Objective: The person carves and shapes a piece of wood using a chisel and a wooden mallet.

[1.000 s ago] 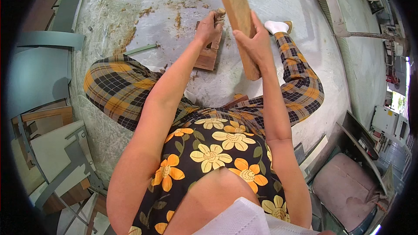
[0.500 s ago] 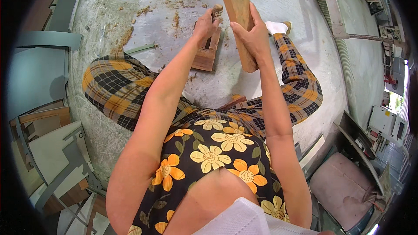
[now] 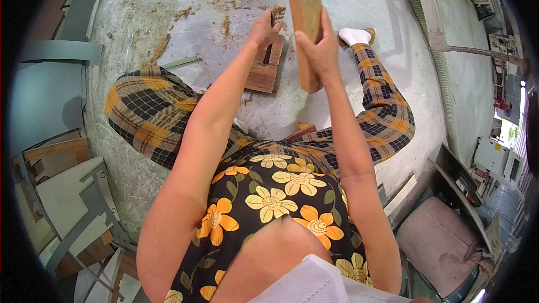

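Note:
My left hand point(image 3: 266, 28) is closed around the pale knobbed handle of a reddish-brown wooden hand plane point(image 3: 260, 80), which rests on the floor between my legs. The slot in its body shows below my fingers. In my right hand point(image 3: 321, 50) is a long wooden board point(image 3: 303, 17), gripped near its lower end, thumb on the near face and fingers around the right edge. The board stands out lengthwise away from me, beside the plane and apart from it; its far end runs out of view.
Brown wood shavings point(image 3: 163, 49) lie scattered on the concrete floor. A thin green strip point(image 3: 181, 62) sits by my left knee. Sheets and offcuts point(image 3: 62, 188) lean at the left. At the right are a ribbed hose point(image 3: 446, 90) and a pinkish padded seat point(image 3: 441, 241).
My right hand has shifted slightly left with the board, whose lower end now lies nearer the plane and stands straighter. The left hand and plane have barely moved.

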The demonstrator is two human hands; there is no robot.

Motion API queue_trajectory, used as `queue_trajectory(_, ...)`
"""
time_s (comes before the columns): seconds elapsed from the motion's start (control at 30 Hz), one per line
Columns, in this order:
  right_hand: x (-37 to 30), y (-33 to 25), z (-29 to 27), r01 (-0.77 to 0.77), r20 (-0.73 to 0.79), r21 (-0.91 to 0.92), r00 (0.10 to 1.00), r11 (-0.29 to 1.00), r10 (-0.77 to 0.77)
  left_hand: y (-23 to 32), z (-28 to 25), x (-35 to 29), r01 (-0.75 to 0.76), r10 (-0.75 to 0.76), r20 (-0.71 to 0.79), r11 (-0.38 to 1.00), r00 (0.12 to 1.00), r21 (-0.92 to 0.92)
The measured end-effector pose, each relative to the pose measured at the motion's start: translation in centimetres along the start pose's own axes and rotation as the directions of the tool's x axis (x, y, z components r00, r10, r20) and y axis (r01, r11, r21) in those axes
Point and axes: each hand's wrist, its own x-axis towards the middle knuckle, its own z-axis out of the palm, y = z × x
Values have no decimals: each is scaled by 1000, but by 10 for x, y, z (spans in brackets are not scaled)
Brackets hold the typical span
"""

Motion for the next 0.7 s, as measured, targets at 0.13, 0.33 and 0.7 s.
queue_trajectory(0.13,-3,19,9,-144,105,-324,977,935,186,-9,0,1,50,-50,-5,999,999,-10)
queue_trajectory(0.33,-13,-3,-3,-80,45,-9,996,997,81,0,3,-4,23,-23,-12,1000,1000,18)
queue_trajectory(0.7,-27,19,11,-74,-55,-67,996,995,71,3,-5,-10,-16,17,-14,995,1000,102)
